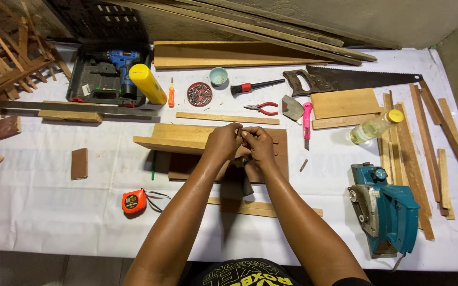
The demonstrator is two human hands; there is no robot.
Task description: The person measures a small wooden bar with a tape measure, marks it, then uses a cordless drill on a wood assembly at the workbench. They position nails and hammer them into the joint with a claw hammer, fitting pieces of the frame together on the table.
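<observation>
Both hands meet over the middle of the worktop (38, 212), above a small wooden frame (186, 139) of light planks with a darker board under it. The left hand (222, 142) and the right hand (258, 144) have their fingers pinched together, tip to tip, around something tiny that is too small to make out, perhaps a nail or screw; what it is cannot be told. A dark tool (246, 185), likely a hammer head, lies just below the hands, partly hidden by the wrists. The frame looks stiff, light and rough-grained, easy to steady by pressing on its flat top plank or gripping its long edge; the pinched piece seems slippery and easy to drop, best held near its tip. Toward the far edge lie a dish of nails (199, 94), red pliers (262, 108) and a handsaw (345, 79). An orange tape measure (134, 202) sits toward the near left corner, a teal power planer (385, 209) near the right edge.
</observation>
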